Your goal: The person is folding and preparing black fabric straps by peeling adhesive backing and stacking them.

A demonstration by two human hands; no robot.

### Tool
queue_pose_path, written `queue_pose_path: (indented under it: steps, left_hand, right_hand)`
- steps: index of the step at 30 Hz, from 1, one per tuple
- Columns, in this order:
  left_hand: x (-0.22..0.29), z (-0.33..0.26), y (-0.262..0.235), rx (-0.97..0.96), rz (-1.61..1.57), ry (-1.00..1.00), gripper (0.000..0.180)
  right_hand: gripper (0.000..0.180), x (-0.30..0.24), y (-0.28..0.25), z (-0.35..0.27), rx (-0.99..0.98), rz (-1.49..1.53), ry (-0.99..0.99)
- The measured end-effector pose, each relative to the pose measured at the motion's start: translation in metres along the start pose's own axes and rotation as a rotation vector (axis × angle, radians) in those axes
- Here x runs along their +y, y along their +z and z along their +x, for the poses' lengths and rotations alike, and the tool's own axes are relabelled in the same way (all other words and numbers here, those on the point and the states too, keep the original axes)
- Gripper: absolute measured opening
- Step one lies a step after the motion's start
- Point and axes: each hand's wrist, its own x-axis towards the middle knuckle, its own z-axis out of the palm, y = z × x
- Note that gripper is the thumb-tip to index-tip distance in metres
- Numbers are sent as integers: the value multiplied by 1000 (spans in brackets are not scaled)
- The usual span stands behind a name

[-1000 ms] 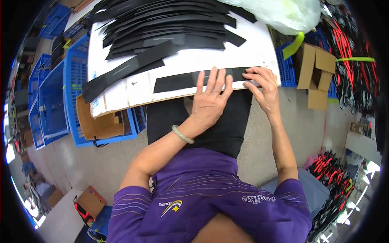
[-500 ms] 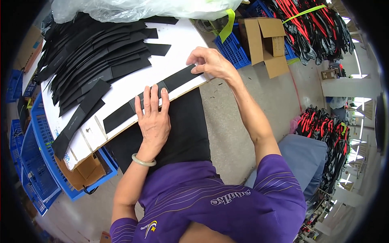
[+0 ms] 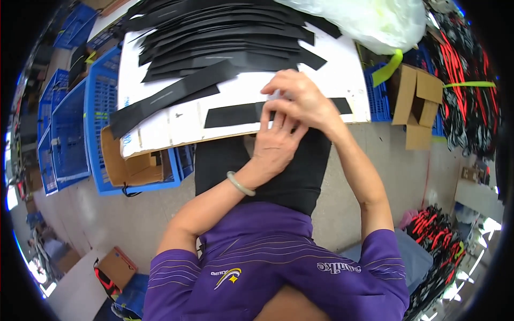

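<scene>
White flat tabletop (image 3: pixel 345 72): long black strip (image 3: pixel 230 114) nr its front edge, L hand (image 3: pixel 276 147) atop, unclenched; R hand (image 3: pixel 304 99) curled, grip unclear.

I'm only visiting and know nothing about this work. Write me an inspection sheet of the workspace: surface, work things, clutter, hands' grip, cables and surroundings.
Surface: white tabletop, with dark marks near its front edge.
Work things: black strip along the front edge; heap of black strips behind; slanting strip at left.
Clutter: translucent plastic bag at the far right corner.
Left grip: left hand reaches over the front edge to the strip; fingertips partly hidden.
Right grip: right hand curls over the strip; something pale shows within it, too unclear to name.
Cables: nothing seen.
Surroundings: blue crate at left; open cardboard box and black-and-red bundles at right.
</scene>
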Motion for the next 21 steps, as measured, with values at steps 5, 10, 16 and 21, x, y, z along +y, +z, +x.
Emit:
queue_pose_path:
  steps: [5, 10, 16, 21]
  left_hand:
    - [0, 3, 15, 106, -6, -147, 38]
    - [-2, 0, 13, 95, 41, -69, 41]
    - [-4, -3, 18, 67, 66, -13, 47]
    - [-5, -1, 14, 63, 102, 6, 46]
  right_hand:
    - [22, -27, 64, 32, -53, -186, -74]
    - [17, -31, 79, 43, -97, -97, -9]
    - [13, -29, 84, 45, -39, 29, 110]
    - [16, -32, 82, 47, -59, 52, 164]
